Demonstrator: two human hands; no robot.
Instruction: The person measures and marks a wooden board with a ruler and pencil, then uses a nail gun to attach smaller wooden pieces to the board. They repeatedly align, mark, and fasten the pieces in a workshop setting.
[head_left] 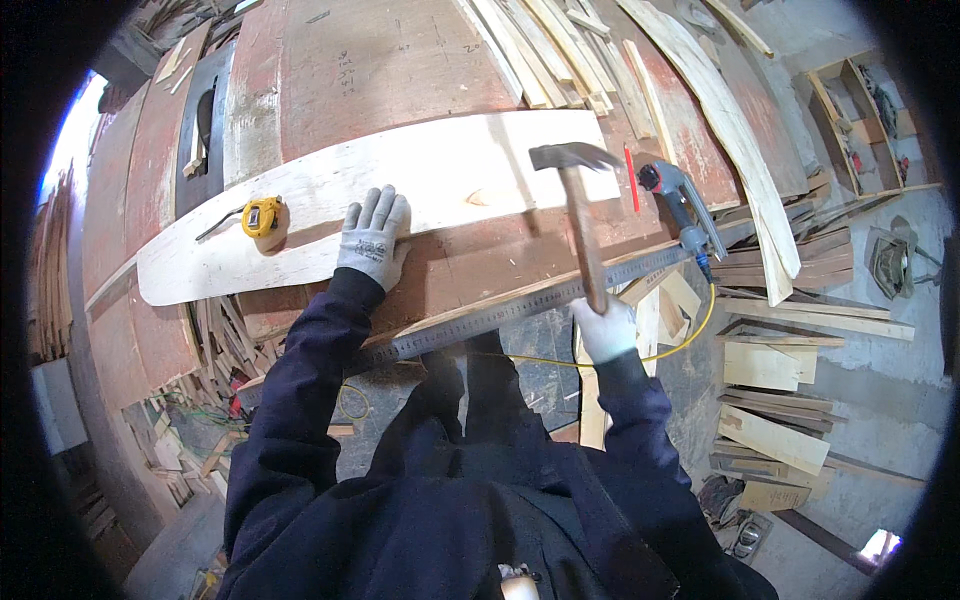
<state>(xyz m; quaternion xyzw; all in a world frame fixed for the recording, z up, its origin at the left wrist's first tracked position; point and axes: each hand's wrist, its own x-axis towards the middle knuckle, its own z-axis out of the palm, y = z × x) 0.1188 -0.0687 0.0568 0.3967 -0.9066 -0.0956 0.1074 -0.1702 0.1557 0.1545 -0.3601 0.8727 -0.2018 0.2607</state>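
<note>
My left hand (pixel 373 238), in a pale grey work glove, lies flat at the near edge of a long light wooden board (pixel 430 170) with a curved outline. Its fingers are stretched out over the wood. Gripped in my gloved right hand (pixel 608 330) is a claw hammer (pixel 580 215), raised with its dark head above the board's right part. A yellow tape measure (pixel 262 217) rests on the board left of my left hand. Just past the board's right end lie a red pencil (pixel 632 180) and a nail gun (pixel 685 205) with a yellow air hose.
A long metal ruler (pixel 480 318) runs along the near edge of the reddish worktable (pixel 370 60). Wood strips (pixel 550 50) are piled at the back. A saw blade (pixel 204 125) shows in a slot at the left. Stacked boards (pixel 775 430) lie on the floor at right.
</note>
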